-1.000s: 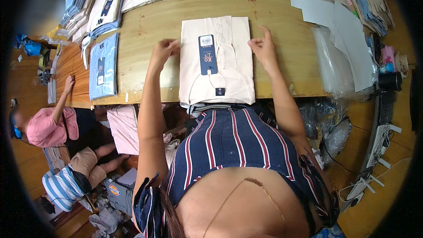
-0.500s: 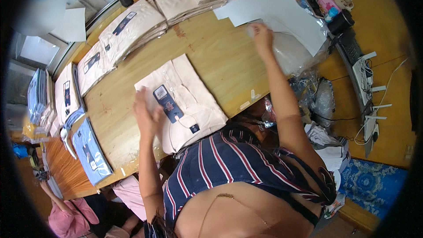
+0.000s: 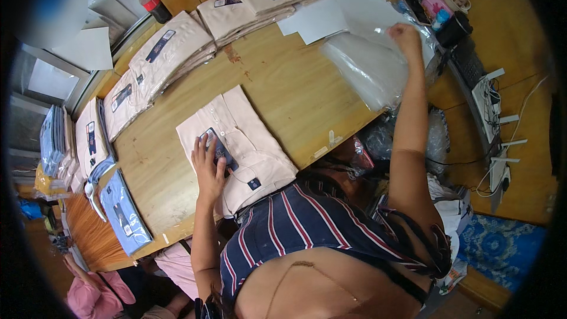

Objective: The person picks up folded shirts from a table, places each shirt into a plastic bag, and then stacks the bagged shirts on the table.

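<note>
A pale pink folded polo shirt lies in front of me, its buttoned placket facing up. Over its navy hang tag my left hand rests with the fingers apart, covering part of the tag. A small dark label sits lower on the shirt. At the far right, my right hand is closed above the white sheets and a pile of clear plastic bags. What its curled fingers hold, if anything, does not show clearly.
Stacks of pink bagged shirts line the table's far edge. A blue bagged shirt lies left, beside a light-coloured tool. A dark drink bottle stands at the back. Routers and cables are right; another person sits lower left.
My right hand has moved right and slightly farther away, over the sheets. My left hand has come down onto the shirt's tag. The clear bags now show more fully.
</note>
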